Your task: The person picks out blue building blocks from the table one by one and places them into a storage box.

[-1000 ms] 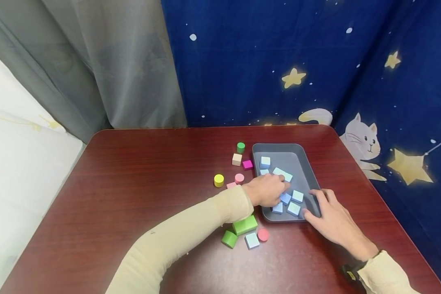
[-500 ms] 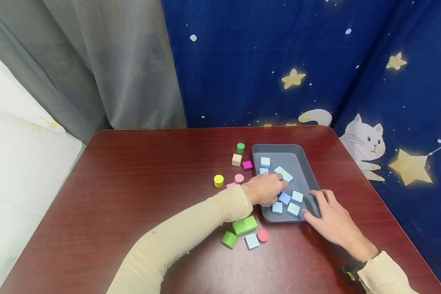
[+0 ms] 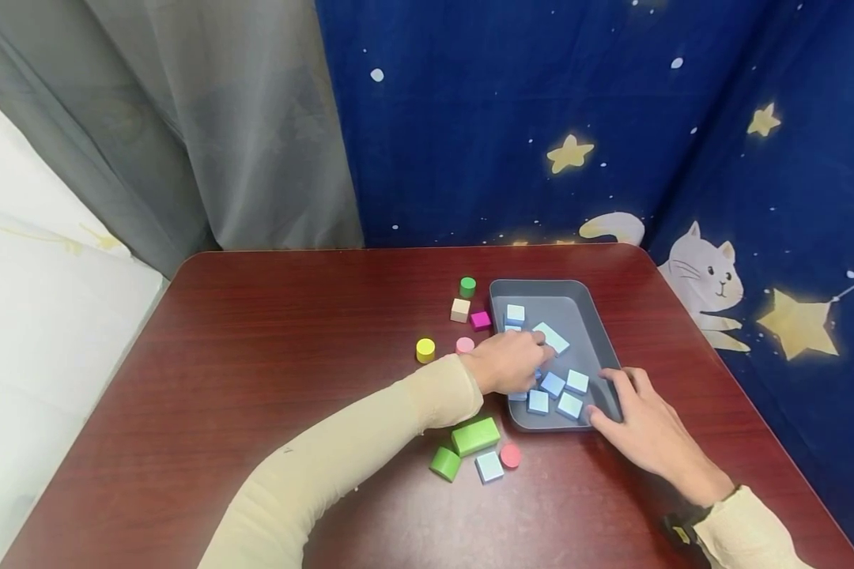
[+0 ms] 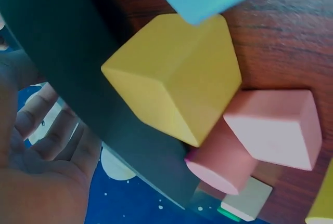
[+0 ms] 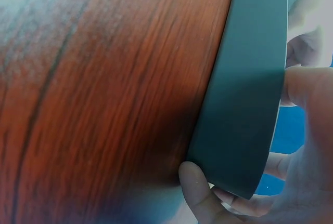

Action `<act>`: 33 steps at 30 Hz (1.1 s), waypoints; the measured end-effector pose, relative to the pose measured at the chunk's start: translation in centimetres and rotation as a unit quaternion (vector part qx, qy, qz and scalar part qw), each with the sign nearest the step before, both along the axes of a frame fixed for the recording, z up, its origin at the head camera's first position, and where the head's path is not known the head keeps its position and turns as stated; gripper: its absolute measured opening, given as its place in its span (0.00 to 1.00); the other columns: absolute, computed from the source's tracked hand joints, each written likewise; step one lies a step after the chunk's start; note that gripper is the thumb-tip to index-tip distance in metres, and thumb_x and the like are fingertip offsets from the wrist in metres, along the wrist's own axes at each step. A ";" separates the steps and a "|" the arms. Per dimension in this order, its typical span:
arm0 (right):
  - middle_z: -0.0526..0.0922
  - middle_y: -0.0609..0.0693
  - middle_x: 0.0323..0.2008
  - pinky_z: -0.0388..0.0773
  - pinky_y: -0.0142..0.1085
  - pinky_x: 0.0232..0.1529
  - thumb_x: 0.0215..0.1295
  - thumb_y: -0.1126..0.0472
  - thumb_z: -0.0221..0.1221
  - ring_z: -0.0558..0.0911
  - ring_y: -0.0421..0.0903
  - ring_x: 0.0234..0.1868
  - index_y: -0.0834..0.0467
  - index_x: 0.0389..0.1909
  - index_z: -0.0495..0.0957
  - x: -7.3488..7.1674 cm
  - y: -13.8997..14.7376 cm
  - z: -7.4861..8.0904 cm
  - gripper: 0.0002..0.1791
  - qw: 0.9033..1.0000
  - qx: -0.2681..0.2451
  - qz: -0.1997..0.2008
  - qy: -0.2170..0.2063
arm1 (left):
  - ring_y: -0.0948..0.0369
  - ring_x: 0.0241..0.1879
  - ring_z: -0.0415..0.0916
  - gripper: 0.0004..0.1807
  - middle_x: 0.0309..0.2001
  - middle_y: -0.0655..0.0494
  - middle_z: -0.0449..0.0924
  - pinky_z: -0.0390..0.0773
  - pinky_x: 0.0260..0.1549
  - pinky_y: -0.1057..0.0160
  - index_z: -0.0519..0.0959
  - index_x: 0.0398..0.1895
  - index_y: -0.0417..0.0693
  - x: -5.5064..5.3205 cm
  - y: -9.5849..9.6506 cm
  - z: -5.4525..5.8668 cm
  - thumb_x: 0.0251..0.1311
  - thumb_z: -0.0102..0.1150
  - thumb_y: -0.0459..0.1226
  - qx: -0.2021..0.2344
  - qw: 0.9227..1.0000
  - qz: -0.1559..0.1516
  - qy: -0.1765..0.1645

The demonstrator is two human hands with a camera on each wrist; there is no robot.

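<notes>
My left hand [image 3: 508, 362] reaches over the near-left side of the grey tray [image 3: 598, 316], fingers pointing down among light-blue blocks. In the left wrist view its fingers [image 4: 39, 110] are bent, but the tray wall hides the tips, so I cannot tell whether a block is between them. Around it lie an oblong blue block [image 3: 551, 338], a blue cube [image 3: 515, 314] and several square blue blocks [image 3: 553, 385]. At the tray's near-right corner, my right hand [image 3: 655, 431] holds the rim, with its thumb [image 5: 195, 182] low on the outer wall.
Left of the tray stand a green cylinder [image 3: 467, 287], beige cube [image 3: 459, 310], magenta block [image 3: 480, 320], yellow cylinder [image 3: 425, 350] and pink cylinder [image 3: 465, 345]. A yellow cube [image 4: 177, 78] touches the tray's outside. Nearer are green blocks [image 3: 475, 436], a red disc [image 3: 510, 455] and a pale-blue block [image 3: 489, 467].
My left hand has drawn slightly left inside the tray, uncovering more of the blue blocks near its fingers. The right hand has stayed at the tray's corner.
</notes>
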State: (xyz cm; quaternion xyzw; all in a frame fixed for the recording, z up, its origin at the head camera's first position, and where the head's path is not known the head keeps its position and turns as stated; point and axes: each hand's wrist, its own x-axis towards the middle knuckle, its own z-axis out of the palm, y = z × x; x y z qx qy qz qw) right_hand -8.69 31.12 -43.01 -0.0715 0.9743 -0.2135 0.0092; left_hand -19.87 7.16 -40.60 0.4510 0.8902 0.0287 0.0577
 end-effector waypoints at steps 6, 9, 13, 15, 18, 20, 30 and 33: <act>0.68 0.71 0.66 0.81 0.70 0.50 0.73 0.47 0.68 0.82 0.67 0.51 0.65 0.74 0.69 -0.1 0.0 -0.1 0.39 1.000 0.002 0.000 -0.005 | 0.60 0.48 0.82 0.14 0.53 0.54 0.83 0.83 0.52 0.65 0.85 0.60 0.51 -0.1 -1.8 0.5 0.75 0.64 0.40 0.038 0.999 -0.021 0.007; 0.68 0.71 0.66 0.81 0.71 0.51 0.73 0.46 0.68 0.82 0.68 0.51 0.65 0.74 0.69 -0.1 0.0 -0.1 0.39 1.000 0.002 -0.001 -0.005 | 0.60 0.49 0.83 0.14 0.54 0.54 0.84 0.83 0.53 0.65 0.86 0.59 0.50 0.0 -2.8 0.8 0.75 0.65 0.40 0.053 0.998 -0.020 0.012; 0.68 0.71 0.66 0.80 0.71 0.52 0.73 0.46 0.68 0.82 0.68 0.52 0.65 0.75 0.69 0.0 0.1 0.0 0.39 1.000 -0.001 -0.002 -0.008 | 0.60 0.51 0.83 0.17 0.57 0.53 0.84 0.83 0.56 0.65 0.85 0.62 0.50 0.3 -4.2 1.4 0.74 0.66 0.40 0.062 0.998 -0.011 0.010; 0.68 0.72 0.66 0.80 0.71 0.52 0.73 0.46 0.68 0.82 0.68 0.52 0.65 0.75 0.68 0.0 0.1 0.0 0.39 1.000 -0.002 -0.001 -0.009 | 0.60 0.50 0.82 0.17 0.57 0.53 0.84 0.83 0.56 0.65 0.85 0.63 0.49 0.5 -5.0 1.7 0.74 0.66 0.39 0.067 0.998 -0.007 0.006; 0.68 0.72 0.66 0.80 0.71 0.52 0.73 0.47 0.68 0.82 0.68 0.52 0.65 0.75 0.68 0.0 0.1 -0.1 0.39 1.000 -0.001 0.001 -0.008 | 0.59 0.49 0.82 0.15 0.55 0.52 0.84 0.83 0.55 0.63 0.86 0.61 0.49 0.9 -6.2 2.0 0.74 0.64 0.38 0.076 0.997 -0.005 0.009; 0.68 0.72 0.66 0.80 0.72 0.52 0.73 0.47 0.68 0.82 0.69 0.52 0.65 0.75 0.68 0.0 0.1 -0.1 0.39 1.000 0.000 0.001 -0.009 | 0.59 0.49 0.81 0.14 0.54 0.52 0.84 0.84 0.53 0.62 0.86 0.59 0.48 1.1 -7.0 2.1 0.74 0.64 0.37 0.083 0.996 -0.007 0.016; 0.67 0.72 0.66 0.80 0.72 0.52 0.74 0.47 0.68 0.83 0.69 0.52 0.66 0.75 0.68 -0.2 0.2 0.0 0.39 1.000 -0.001 0.006 -0.010 | 0.58 0.50 0.82 0.17 0.55 0.52 0.84 0.85 0.54 0.62 0.86 0.62 0.49 2.9 -11.1 2.2 0.71 0.69 0.38 0.086 0.996 0.021 0.006; 0.67 0.72 0.66 0.80 0.72 0.52 0.73 0.48 0.68 0.82 0.69 0.52 0.66 0.75 0.68 -0.2 0.2 0.0 0.39 1.000 -0.001 0.006 -0.010 | 0.57 0.51 0.83 0.18 0.57 0.51 0.84 0.85 0.55 0.61 0.86 0.61 0.49 3.4 -12.0 1.9 0.70 0.71 0.37 0.085 0.996 0.025 0.003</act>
